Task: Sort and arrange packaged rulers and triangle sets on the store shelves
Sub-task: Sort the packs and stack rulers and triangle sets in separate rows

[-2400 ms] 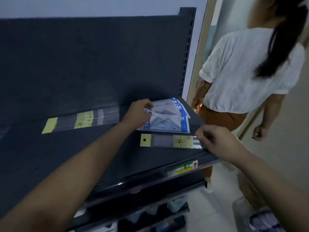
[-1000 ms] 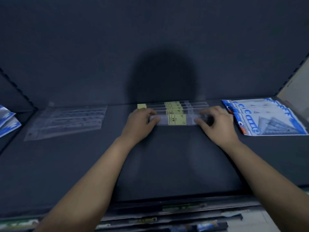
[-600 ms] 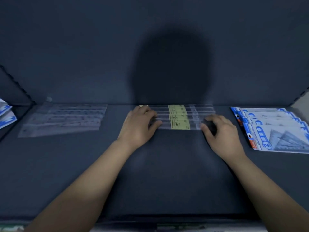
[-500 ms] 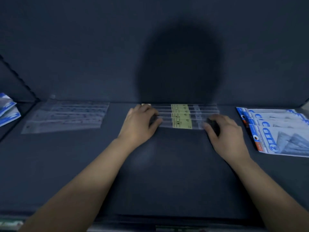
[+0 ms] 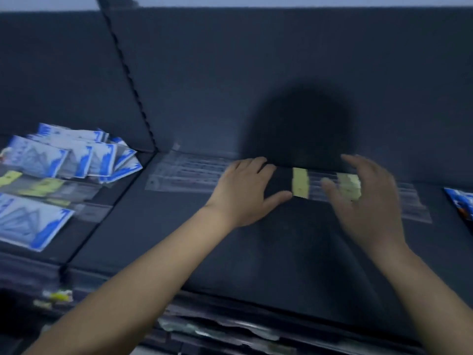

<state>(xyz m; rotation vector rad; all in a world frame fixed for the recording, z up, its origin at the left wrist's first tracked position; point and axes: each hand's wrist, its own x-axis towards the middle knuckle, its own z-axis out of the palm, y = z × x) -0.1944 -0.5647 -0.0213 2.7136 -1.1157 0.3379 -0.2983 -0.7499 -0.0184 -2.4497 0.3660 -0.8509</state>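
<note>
A row of clear-packaged rulers with yellow labels point(image 5: 301, 185) lies at the back of the dark shelf point(image 5: 268, 252). My left hand point(image 5: 245, 190) rests flat at their left end, its thumb touching the yellow header. My right hand point(image 5: 368, 201) hovers blurred above the rulers' middle, fingers spread and holding nothing. A clear ruler pack point(image 5: 186, 172) lies to the left of my left hand. The corner of a blue triangle-set pack point(image 5: 460, 203) shows at the right edge.
On the neighbouring shelf at left lies a loose heap of blue-and-white triangle sets point(image 5: 66, 155) and yellow-labelled rulers point(image 5: 38, 187). A perforated upright point(image 5: 130, 80) divides the two bays. The shelf's front edge point(image 5: 230, 311) runs below my forearms.
The view has swung left, bringing the left bay's heap into sight. My right hand has lifted off the rulers' right end and now hovers open above them. My left hand stays at their left end.
</note>
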